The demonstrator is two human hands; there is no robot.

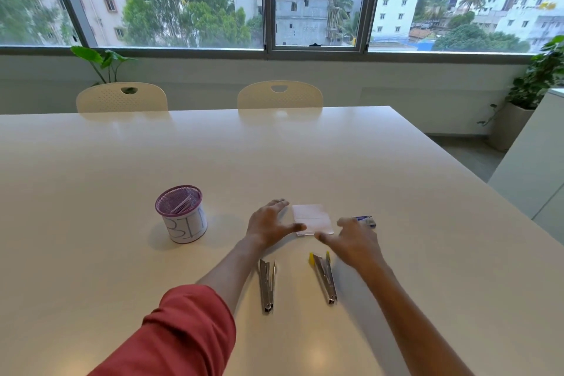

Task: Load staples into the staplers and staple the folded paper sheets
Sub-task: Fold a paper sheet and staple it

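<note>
A folded white paper sheet lies flat on the white table ahead of me. My left hand hovers at its left edge, fingers spread, thumb near the sheet's near corner. My right hand is at the sheet's right near corner, fingers apart, holding nothing. Two metal staplers lie opened nearer to me: a plain one on the left and one with yellow parts on the right. A small blue staple box sits just beyond my right hand, partly hidden by it.
A pink mesh cup wrapped in marked paper, with folded sheets inside, stands to the left. Two white chairs are tucked in at the table's far edge. The table's right edge drops off near a white cabinet.
</note>
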